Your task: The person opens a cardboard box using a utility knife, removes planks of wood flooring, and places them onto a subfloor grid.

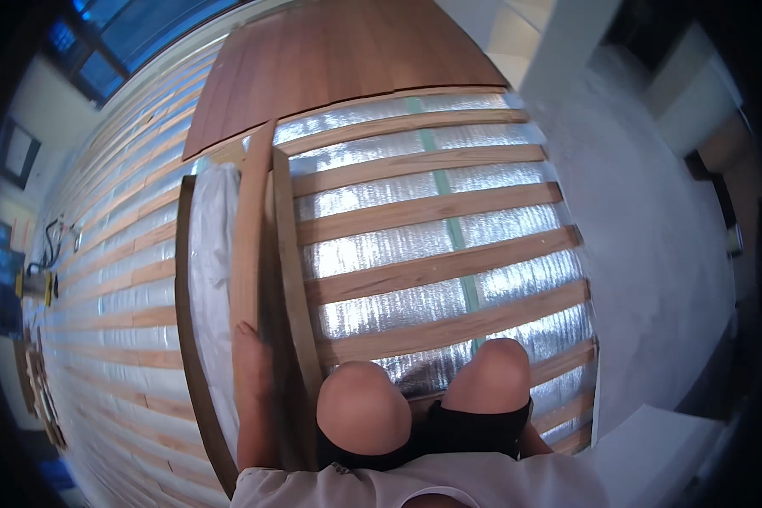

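My left hand (252,360) is closed on the near end of a long wooden floorboard (250,220). The thumb side lies over the board's pale face; the other fingers are partly hidden and a little blurred. This board rises from a long open cardboard box (289,245), its far end close to the laid floor. White wrapping (214,229) lies in the box along the board's left side. Only a bit of my right forearm (533,442) shows beside my thigh, and the hand itself is out of sight.
Wooden battens (440,271) run across silvery foil sheeting (381,317), with a green tape strip (455,233). Reddish-brown finished flooring (347,59) covers the far end. A grey floor strip (652,254) lies right. A yellow-and-black tool (35,286) stands far left.
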A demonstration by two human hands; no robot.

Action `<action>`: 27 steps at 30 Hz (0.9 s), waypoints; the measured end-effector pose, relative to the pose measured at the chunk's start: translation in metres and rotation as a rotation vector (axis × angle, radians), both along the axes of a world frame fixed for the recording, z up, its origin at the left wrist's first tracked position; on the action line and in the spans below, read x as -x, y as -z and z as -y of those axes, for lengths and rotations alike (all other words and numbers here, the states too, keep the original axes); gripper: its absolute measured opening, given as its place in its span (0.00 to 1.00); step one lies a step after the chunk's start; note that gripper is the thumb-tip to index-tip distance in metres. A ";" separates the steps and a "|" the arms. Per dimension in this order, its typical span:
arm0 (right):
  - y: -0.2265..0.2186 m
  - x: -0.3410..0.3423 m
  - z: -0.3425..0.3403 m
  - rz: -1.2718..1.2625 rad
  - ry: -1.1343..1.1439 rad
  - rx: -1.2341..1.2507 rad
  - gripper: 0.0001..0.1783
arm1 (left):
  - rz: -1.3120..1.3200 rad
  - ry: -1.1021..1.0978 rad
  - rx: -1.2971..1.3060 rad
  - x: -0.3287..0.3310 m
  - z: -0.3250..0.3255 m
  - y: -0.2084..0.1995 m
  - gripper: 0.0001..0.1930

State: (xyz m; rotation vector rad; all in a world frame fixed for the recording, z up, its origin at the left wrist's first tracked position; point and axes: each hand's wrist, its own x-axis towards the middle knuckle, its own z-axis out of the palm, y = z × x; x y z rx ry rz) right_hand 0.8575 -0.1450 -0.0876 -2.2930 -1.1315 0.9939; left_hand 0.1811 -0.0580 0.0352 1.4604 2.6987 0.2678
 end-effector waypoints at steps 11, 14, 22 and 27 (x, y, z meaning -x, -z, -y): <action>0.020 -0.004 0.019 0.016 0.043 -0.066 0.23 | 0.370 -0.032 -0.196 0.136 -0.031 -0.065 0.06; 0.023 0.026 0.031 0.142 0.000 0.050 0.22 | 0.280 -0.061 -0.235 0.227 -0.009 -0.043 0.15; 0.023 -0.005 0.078 0.304 0.045 0.177 0.21 | 0.239 -0.276 -0.195 0.131 -0.040 -0.071 0.34; 0.039 -0.020 0.109 0.336 0.012 0.253 0.21 | 0.507 -0.195 -0.096 0.093 -0.048 -0.108 0.38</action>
